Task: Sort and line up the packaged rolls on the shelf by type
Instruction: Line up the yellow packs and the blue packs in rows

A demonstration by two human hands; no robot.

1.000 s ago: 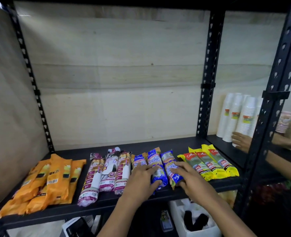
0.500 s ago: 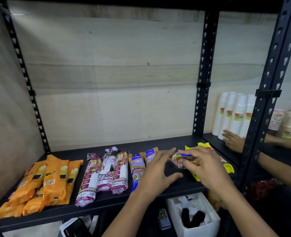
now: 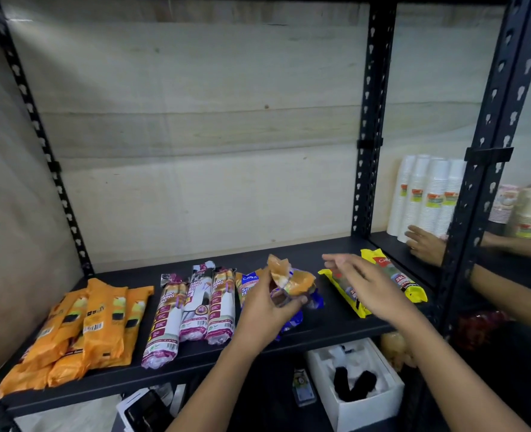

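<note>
On the black shelf (image 3: 320, 254) lie orange packs (image 3: 102, 322) at the left, three maroon-and-white rolls (image 3: 195, 310) beside them, blue rolls (image 3: 248, 283) in the middle and yellow rolls (image 3: 395, 277) at the right. My left hand (image 3: 264, 310) grips blue rolls (image 3: 292, 283) lifted off the shelf, their orange ends pointing up and back. My right hand (image 3: 367, 282) hovers over the yellow rolls with fingers spread, holding nothing.
Black uprights (image 3: 370, 120) frame the bay. Stacked white cups (image 3: 426, 198) stand on the neighbouring shelf at the right, where another person's hand (image 3: 424, 244) reaches. A white box (image 3: 354, 381) sits below the shelf.
The blue rolls have passed from both hands into my left hand alone and are raised higher. My right hand has let go and drawn right, over the yellow rolls.
</note>
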